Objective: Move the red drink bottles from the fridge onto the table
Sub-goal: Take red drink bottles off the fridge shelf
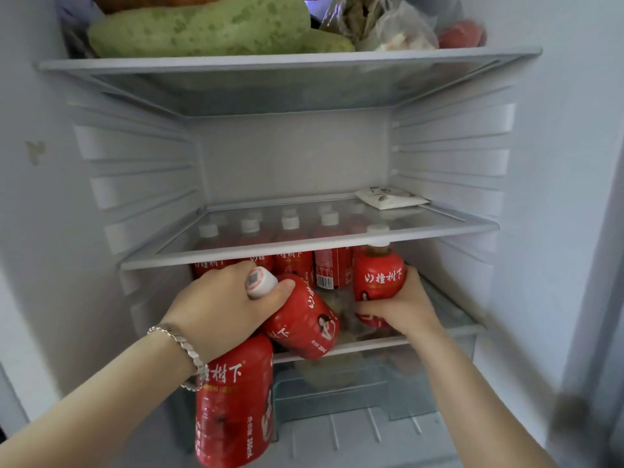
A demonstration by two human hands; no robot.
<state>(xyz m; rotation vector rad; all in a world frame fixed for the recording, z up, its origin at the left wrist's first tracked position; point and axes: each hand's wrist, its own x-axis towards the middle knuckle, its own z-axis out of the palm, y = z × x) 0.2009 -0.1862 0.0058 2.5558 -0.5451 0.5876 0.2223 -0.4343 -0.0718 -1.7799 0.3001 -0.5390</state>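
Several red drink bottles with white caps stand on the fridge's lower shelf, under a glass shelf. My left hand grips two red bottles by their necks: one tilted bottle with its cap by my thumb, and another bottle hanging below my wrist. My right hand holds an upright red bottle by its lower body at the shelf's right front. A bracelet circles my left wrist.
The glass middle shelf carries a flat white packet at the back right. The top shelf holds a large green gourd and plastic bags. A clear drawer sits under the bottle shelf.
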